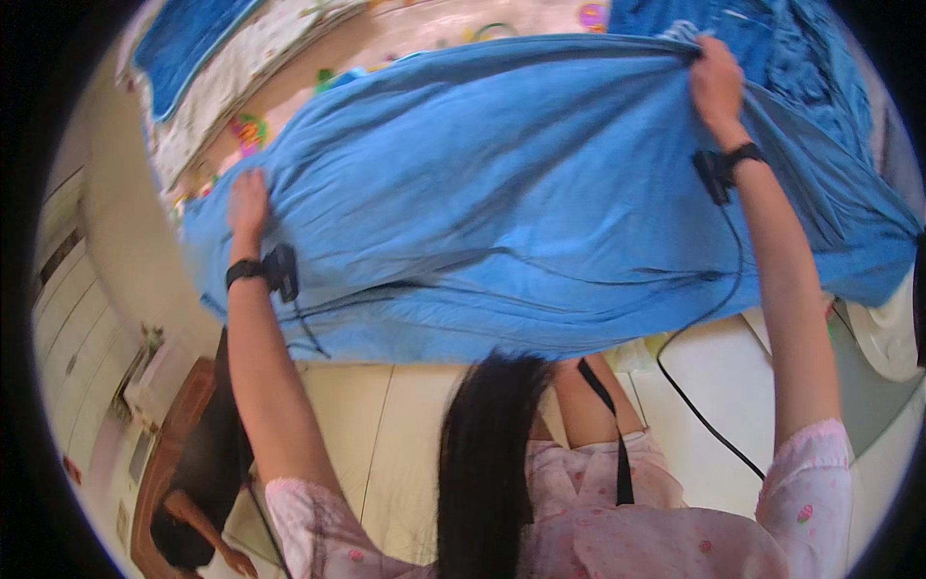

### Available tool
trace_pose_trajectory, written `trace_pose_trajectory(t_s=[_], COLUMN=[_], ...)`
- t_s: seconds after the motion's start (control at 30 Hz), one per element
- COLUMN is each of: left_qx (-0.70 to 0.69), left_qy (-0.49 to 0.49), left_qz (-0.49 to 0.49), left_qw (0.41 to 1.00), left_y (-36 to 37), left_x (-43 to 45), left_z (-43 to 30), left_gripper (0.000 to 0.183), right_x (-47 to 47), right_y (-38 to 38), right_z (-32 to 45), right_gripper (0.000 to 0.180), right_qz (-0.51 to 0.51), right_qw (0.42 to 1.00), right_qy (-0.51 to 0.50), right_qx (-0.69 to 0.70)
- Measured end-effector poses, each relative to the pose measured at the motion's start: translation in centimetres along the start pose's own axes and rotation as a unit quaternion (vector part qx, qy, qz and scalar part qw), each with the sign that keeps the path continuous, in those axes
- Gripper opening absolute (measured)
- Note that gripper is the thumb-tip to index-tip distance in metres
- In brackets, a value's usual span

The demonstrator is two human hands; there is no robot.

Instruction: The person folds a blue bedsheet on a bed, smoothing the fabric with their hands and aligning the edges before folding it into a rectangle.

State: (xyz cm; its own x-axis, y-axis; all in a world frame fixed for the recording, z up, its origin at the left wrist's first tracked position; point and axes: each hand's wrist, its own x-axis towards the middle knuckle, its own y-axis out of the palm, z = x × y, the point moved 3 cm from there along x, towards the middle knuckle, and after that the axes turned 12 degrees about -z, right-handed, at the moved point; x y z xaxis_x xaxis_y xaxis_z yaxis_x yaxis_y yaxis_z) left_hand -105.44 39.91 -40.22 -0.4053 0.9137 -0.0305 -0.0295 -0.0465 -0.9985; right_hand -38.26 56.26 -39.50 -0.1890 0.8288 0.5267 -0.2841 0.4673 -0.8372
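Observation:
A large blue cloth is spread out before me, creased and hanging down over the near edge. Bunched fabric at the cloth's far right edge is gripped in my right hand, and folds fan out from it. My left hand lies at the left part of the cloth; its fingers are blurred, so whether they grip the fabric does not show. Each wrist wears a black strap with a small dark device and a cable.
Beyond the cloth lies a patterned pink surface. A darker blue fabric is at the far right, and another blue piece rests on white printed cloth. Another person's arm shows at lower left, beside brown furniture.

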Motion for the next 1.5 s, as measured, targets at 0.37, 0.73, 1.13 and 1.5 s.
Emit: trace_pose_trajectory(t_s=[0.37,0.73,1.13,1.5], left_qx=[-0.148,-0.115,-0.219,-0.362], left_qy=[0.364,0.326,0.332,0.318], left_qz=[-0.057,-0.097,-0.017,-0.139], left_qw=[0.918,0.933,0.917,0.865], left_y=[-6.4,-3.5,-4.2,-8.1], left_x=[-14.9,-19.0,-25.3,-26.2], left_z=[-32.1,-33.5,-38.8,-62.1], left_gripper=[0.053,0.054,0.042,0.028], right_x=[-0.4,-10.4,-12.0,-7.4], right_y=[-1.3,-15.2,-22.6,-24.9], right_z=[-0.5,-0.8,-18.0,-31.8], right_gripper=[0.026,0.041,0.017,0.026], right_qz=[0.16,0.102,0.096,0.212], right_qw=[0.964,0.994,0.977,0.971], right_qy=[-0.002,0.025,0.103,-0.089], right_qx=[-0.21,0.031,-0.161,-0.065])
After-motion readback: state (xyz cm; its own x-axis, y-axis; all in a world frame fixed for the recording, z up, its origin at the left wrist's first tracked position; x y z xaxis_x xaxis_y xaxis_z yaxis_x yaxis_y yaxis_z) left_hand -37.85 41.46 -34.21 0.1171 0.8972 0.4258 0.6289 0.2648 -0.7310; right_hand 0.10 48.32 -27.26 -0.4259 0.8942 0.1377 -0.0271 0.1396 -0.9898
